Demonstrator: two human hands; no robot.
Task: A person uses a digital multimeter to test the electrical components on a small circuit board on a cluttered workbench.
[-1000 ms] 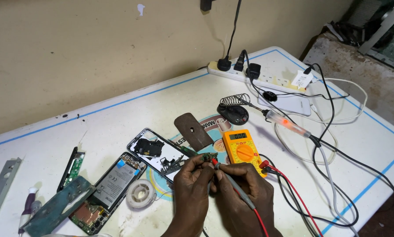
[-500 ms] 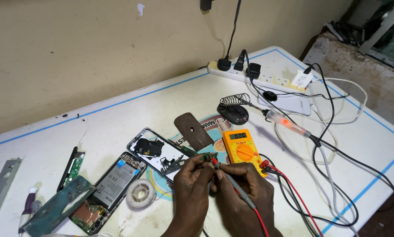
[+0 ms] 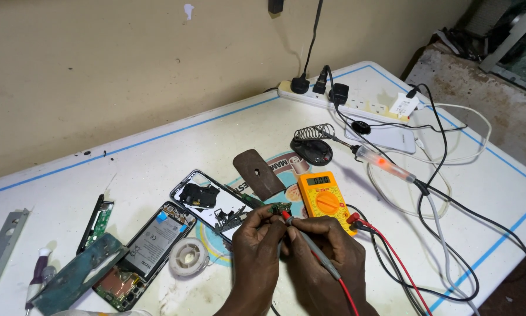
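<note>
Green, and very small: circuit board (image 3: 279, 209) pinched at the fingertips of the left hand (image 3: 257, 246), raised just off the white table (image 3: 157, 152), between the opened phone frame (image 3: 210, 202) and the yellow multimeter (image 3: 324, 199). Right hand (image 3: 324, 251) closed pen-fashion round a test probe (image 3: 318, 254), red-collared tip down on the board's near edge. Cannot tell whether a second probe sits in the same grip; red and black leads (image 3: 391, 257) trailing from the meter's lower corner toward the wrists. Judged as the measuring step: tip on a contact, meter display facing up beside the hands. Calls next for a steady tip on so small a pad, no slipping across neighbouring contacts, and a firm left pinch while glancing at the display. Long axis of the board apparently running left to right across the view, one end toward the phone frame, the other toward the meter, broad face turned up to the camera; too small to tell more. Lying about: second phone (image 3: 148, 243) with its battery exposed, a solder spool (image 3: 188, 256) just beside it, a brown pad (image 3: 257, 172), soldering iron (image 3: 386, 164) and coil stand (image 3: 312, 146), power strip (image 3: 345, 102) by the wall.
</note>
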